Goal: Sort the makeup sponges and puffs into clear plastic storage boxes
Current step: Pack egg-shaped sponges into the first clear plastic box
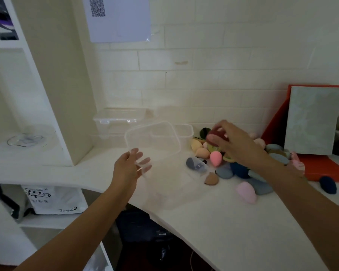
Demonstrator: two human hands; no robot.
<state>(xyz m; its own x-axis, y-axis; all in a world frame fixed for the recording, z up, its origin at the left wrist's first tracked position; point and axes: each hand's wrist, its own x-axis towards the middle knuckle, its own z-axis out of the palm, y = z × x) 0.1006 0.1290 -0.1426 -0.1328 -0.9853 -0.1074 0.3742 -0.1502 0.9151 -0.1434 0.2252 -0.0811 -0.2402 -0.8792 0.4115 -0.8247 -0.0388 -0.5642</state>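
A pile of makeup sponges and puffs (241, 169) in pink, peach, blue and tan lies on the white counter (233, 222) at right. Above the pile, my right hand (231, 141) grips a dark red sponge (213, 136). A clear plastic box (170, 184) sits on the counter in front of me. Its clear lid (153, 137) is tilted up over it, and my left hand (130, 167) pinches the lid's lower edge, fingers showing through the plastic. Two more clear boxes stand behind, one against the wall (121, 116) and one beside the pile (183, 132).
A red board (321, 169) and a grey tile (313, 120) lean on the wall at far right. A dark blue sponge (328, 184) lies apart near the board. A glass dish (25, 139) sits on the left shelf. Bags are stored under the counter.
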